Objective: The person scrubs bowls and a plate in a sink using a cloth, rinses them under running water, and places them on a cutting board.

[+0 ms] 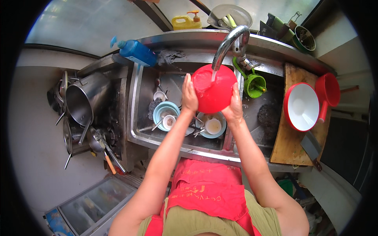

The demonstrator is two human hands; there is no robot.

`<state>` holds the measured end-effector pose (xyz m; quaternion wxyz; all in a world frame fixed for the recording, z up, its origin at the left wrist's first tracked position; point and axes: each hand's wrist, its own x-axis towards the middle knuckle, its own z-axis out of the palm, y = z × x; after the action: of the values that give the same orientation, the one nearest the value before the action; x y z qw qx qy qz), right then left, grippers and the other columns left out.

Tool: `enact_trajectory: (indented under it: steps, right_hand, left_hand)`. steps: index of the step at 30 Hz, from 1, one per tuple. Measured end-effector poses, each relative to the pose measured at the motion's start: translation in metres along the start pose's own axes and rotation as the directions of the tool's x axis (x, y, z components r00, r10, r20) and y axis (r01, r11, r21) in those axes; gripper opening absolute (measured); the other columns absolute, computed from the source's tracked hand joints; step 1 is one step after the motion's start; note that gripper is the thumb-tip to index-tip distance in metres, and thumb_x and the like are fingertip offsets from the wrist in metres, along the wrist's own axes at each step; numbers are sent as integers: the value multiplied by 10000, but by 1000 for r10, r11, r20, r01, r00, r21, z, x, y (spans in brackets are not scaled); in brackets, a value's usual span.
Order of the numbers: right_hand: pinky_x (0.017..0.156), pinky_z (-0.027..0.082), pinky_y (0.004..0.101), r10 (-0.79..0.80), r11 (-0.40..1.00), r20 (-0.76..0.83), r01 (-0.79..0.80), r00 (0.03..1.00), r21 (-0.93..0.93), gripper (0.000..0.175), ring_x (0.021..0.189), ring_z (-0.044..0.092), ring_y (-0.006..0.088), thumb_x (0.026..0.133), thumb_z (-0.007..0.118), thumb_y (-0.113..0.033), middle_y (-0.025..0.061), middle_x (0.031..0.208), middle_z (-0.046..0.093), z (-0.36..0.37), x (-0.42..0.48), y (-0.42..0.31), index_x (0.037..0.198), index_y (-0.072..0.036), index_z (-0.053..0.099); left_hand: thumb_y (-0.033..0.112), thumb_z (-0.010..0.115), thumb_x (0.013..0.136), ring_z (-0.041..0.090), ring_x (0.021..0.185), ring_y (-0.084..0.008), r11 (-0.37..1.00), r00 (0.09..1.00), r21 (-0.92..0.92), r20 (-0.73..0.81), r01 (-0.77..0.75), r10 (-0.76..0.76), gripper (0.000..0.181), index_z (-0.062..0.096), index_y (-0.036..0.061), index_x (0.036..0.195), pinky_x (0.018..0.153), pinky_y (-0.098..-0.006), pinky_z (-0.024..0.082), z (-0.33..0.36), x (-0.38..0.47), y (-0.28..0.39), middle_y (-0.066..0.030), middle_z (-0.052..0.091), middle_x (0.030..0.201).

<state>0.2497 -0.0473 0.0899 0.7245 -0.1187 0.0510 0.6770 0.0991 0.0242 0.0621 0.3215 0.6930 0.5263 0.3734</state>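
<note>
Between my two hands a red bowl is held bottom-up over the divider of a steel double sink. My left hand presses its left side, and my right hand grips the right side. Water from the curved chrome faucet runs onto the bowl's underside. Below, in the left basin, stand stacked light-blue bowls holding a small white cup and utensils. Another light-blue bowl contains a white cup with cloudy liquid. My forearms hide part of the basin.
Red-rimmed white bowls sit stacked on a wooden cutting board at right, beside a cleaver and a red ladle. A green strainer cup hangs in the right basin. A blue pump bottle stands behind. Pots are at left.
</note>
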Motion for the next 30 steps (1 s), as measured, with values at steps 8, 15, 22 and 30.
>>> enact_trajectory:
  steps: [8, 15, 22, 30]
  right_hand:
    - [995, 394, 350, -116, 922, -123, 61, 986, -382, 501, 1134, 505, 220, 984, 276, -433, 100, 1239, 522, 8, -11, 2, 1269, -53, 432]
    - [902, 435, 298, 43, 718, -109, -106, 993, -688, 565, 1028, 551, 167, 973, 300, -462, 111, 1169, 558, -13, -33, 10, 1210, 21, 473]
    - [1016, 361, 376, -272, 931, -49, 250, 961, -264, 586, 1179, 471, 224, 952, 330, -488, 110, 1288, 480, 29, -34, 4, 1304, -23, 384]
    - [773, 479, 357, -467, 206, 138, 259, 873, -944, 385, 892, 640, 269, 942, 482, -228, 215, 1016, 631, 10, -15, 23, 1241, 13, 471]
  left_hand:
    - [215, 420, 886, 206, 1378, -273, 782, 855, 372, 357, -500, 377, 511, 371, 96, 1380, 1085, -516, 127, 27, -45, 71, -87, 302, 1462]
    - [330, 401, 952, 541, 1081, -187, 985, 741, 133, 650, 108, -169, 427, 490, 69, 1277, 896, -314, 425, 28, 57, 53, -85, 570, 1184]
    - [367, 368, 964, 536, 1104, -197, 230, 793, -761, 556, 606, -248, 451, 473, 56, 1271, 953, -340, 422, 29, 11, 23, -95, 548, 1220]
    - [559, 316, 935, 535, 1046, -173, 104, 756, -808, 487, 580, -437, 572, 462, 103, 1248, 911, -313, 430, 51, -37, 62, -50, 553, 1147]
